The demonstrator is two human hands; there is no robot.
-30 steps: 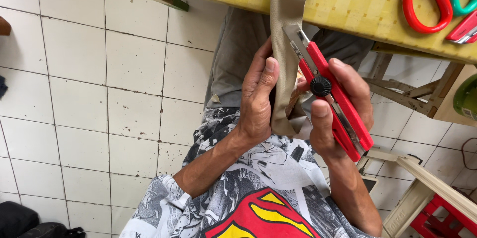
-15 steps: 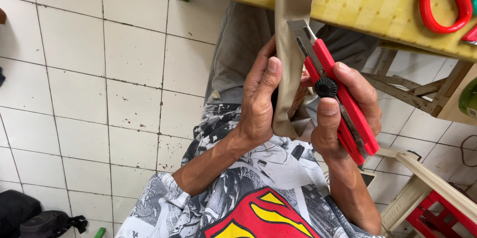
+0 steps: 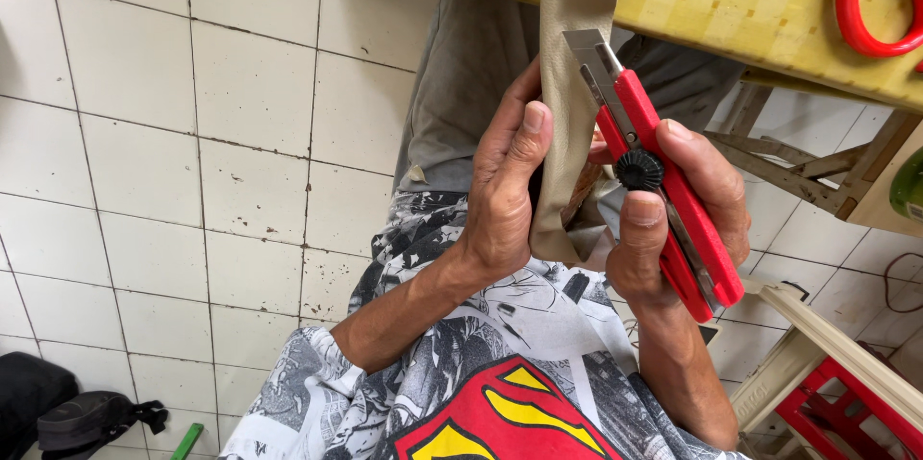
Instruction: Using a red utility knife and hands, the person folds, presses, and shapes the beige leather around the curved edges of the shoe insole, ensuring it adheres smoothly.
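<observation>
A beige strip of leather-like material (image 3: pixel 569 85) hangs down over the edge of a yellow table (image 3: pixel 731 8). My left hand (image 3: pixel 505 186) pinches the strip's lower part, thumb on its front. In my right hand (image 3: pixel 673 215) is a red utility knife (image 3: pixel 659 181) with a black wheel lock. Its blade is extended and points up, and the blade tip lies against the strip just below the table edge.
Red-handled scissors (image 3: pixel 870 8) lie on the table at top right. A wooden frame (image 3: pixel 798 167) stands under the table, a red stool (image 3: pixel 836 402) at lower right. White floor tiles (image 3: pixel 192 181) fill the left, with a black bag (image 3: pixel 67 417) at the bottom left corner.
The knife and both hands have shifted slightly; the blade tip now sits a little higher on the strip, closer to the table edge. The grip on each is unchanged.
</observation>
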